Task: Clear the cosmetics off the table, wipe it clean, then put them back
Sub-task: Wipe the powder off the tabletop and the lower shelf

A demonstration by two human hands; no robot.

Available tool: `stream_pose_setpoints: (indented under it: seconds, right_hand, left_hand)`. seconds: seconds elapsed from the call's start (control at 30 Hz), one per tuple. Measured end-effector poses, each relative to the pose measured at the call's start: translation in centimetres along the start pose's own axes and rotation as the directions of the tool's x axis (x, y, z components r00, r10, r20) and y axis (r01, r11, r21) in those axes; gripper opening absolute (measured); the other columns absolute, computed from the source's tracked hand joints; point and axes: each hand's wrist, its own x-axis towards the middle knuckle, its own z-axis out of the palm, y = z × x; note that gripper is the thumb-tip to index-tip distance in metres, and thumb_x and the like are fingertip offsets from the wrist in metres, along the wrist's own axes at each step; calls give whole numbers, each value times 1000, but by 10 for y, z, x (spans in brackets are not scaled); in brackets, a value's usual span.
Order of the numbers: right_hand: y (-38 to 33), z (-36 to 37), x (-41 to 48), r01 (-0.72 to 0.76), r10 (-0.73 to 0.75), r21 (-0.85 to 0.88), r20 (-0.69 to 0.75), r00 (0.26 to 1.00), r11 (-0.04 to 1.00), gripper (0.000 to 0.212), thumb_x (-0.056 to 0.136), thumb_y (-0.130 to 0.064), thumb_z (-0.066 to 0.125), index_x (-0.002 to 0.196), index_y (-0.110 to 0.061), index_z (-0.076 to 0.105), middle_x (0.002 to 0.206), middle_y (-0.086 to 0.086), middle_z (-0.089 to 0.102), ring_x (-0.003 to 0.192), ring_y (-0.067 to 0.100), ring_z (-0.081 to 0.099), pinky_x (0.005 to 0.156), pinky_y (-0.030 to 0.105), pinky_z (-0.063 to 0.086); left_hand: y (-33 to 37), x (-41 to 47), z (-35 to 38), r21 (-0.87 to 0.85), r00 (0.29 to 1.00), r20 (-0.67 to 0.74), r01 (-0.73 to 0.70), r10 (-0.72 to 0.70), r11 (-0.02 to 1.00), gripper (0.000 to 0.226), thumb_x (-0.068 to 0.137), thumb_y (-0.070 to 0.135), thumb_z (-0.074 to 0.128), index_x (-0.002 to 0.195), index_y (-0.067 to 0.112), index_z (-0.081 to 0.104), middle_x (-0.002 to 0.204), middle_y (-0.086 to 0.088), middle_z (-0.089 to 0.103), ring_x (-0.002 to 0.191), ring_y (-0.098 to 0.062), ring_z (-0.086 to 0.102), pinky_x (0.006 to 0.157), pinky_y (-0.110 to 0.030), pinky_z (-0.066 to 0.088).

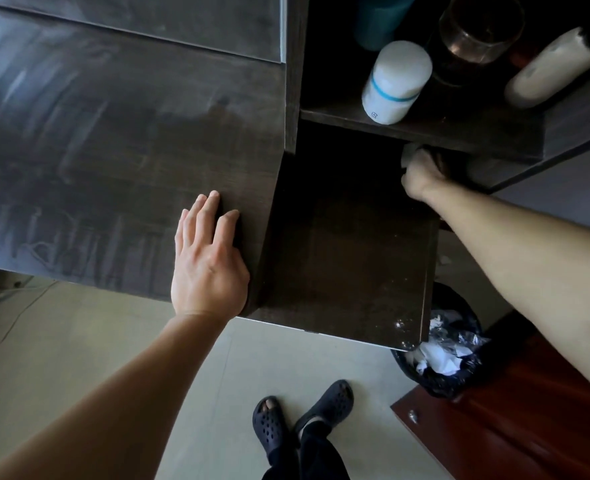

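My left hand [207, 261] lies flat with straight fingers on the near right corner of the dark wooden table [113, 150], whose top shows pale smear marks. My right hand [421, 174] reaches under the upper shelf [425, 129] and grips a small white item [409, 155], mostly hidden by the shelf edge and my fingers. On the upper shelf stand a white bottle with a blue band [395, 83], a clear glass jar [477, 32], a teal container [380, 19] and a cream tube with a dark cap [556, 69].
A lower dark surface [349, 265] sits beside the table, below the shelf. A black-lined waste bin [449, 351] holding crumpled paper stands on the tiled floor at its right corner. A red-brown wooden panel [515, 410] is at bottom right. My feet wear dark clogs [300, 417].
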Motion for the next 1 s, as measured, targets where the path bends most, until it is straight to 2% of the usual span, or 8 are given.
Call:
stream_pose_setpoints:
  seconds: [0.2,0.27,0.37,0.43,0.53,0.7,0.83,1.0]
  right_hand:
    - [8,20,-57,158,-113,-289,165,980,944,36,95,-12,38,129,-8,49,128,20,52,111,35,53,91,40,44]
    - [27,24,-102,209,-178,-255,141,974,944,38,95,-11,38,131,-16,48,131,15,50,106,31,53,86,36,43]
    - [59,28,-153,380,-343,-146,224,912,914,36,83,4,52,115,-7,64,119,14,61,105,34,60,87,40,49]
    - [64,21,-149,280,-285,58,270,920,958,31,79,7,54,101,-8,71,100,11,69,87,27,67,70,31,51]
    - [41,5,-100,41,-109,297,215,970,954,32,76,12,58,103,-5,65,86,14,64,60,13,63,49,24,47]
    - [9,4,-41,110,-112,39,80,990,993,21,85,-4,59,104,-9,65,120,17,54,107,34,53,83,34,47]
    - [12,20,-41,134,-135,-28,-69,988,991,25,91,-13,46,113,-8,57,119,17,48,107,39,51,79,38,45]
    - [32,40,-110,250,-250,82,-10,968,965,22,91,-22,55,107,-11,65,108,17,50,93,36,54,73,33,42]
  left_hand:
    - [1,1,-1,20,1000,9,-7,7,1000,41,80,-3,43,118,-3,59,139,-25,45,135,-40,35,115,-51,23]
    - [1,1,-1,22,1000,17,-6,5,1000,41,81,-2,42,119,-3,58,140,-25,44,135,-40,34,115,-50,22]
    - [1,1,-2,21,1000,11,-5,4,1000,41,81,-1,41,118,-4,58,140,-26,44,134,-41,35,115,-51,22]
    - [2,1,-2,19,1000,4,-4,4,1000,42,80,-1,40,117,-4,58,139,-26,45,133,-42,36,114,-52,23]
    - [3,2,-2,24,1000,4,2,-3,1000,42,81,1,38,117,-4,58,139,-25,45,133,-41,36,113,-52,24]
    - [3,1,0,29,1000,2,11,-11,1000,43,82,2,34,118,-3,58,140,-24,45,134,-39,36,114,-50,24]
    - [3,1,-1,37,1000,4,8,-8,999,41,84,2,37,119,-2,58,140,-23,45,135,-39,34,115,-50,23]
    - [3,1,-1,44,1000,13,2,-3,999,41,84,1,38,119,-2,58,140,-24,45,135,-40,35,115,-49,23]
